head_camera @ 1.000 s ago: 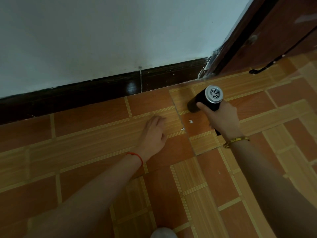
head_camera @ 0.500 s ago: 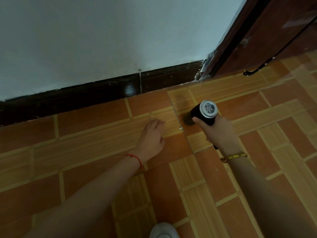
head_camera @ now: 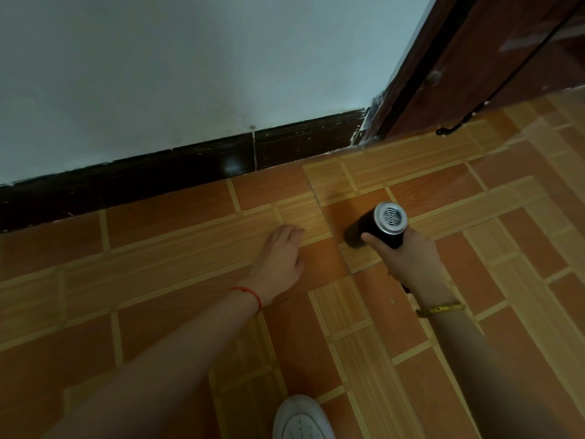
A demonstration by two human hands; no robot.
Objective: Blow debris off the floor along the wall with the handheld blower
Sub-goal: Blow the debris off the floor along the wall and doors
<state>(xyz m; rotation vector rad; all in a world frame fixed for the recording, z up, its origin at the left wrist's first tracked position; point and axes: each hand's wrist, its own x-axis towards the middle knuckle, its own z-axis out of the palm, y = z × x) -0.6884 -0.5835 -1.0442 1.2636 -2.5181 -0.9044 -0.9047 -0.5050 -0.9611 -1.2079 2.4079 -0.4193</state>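
Note:
My right hand (head_camera: 408,261) grips a black handheld blower (head_camera: 376,228) with a silver grilled rear end facing me; its nozzle points down and left at the tiled floor (head_camera: 158,258). The handle is hidden inside my fist. My left hand (head_camera: 280,259) rests flat on the floor just left of the nozzle, fingers straight and pointing toward the wall (head_camera: 190,74). A dark skirting board (head_camera: 177,172) runs along the wall's foot. No loose debris shows in front of the nozzle.
A brown wooden door (head_camera: 493,58) and its frame stand at the right end of the wall, with a black cord (head_camera: 456,126) lying at its foot. My white shoe (head_camera: 300,419) is at the bottom edge.
The blower and my right hand have moved back from the skirting board toward me. The small white specks seen near the nozzle earlier are no longer visible. My left hand stays planted.

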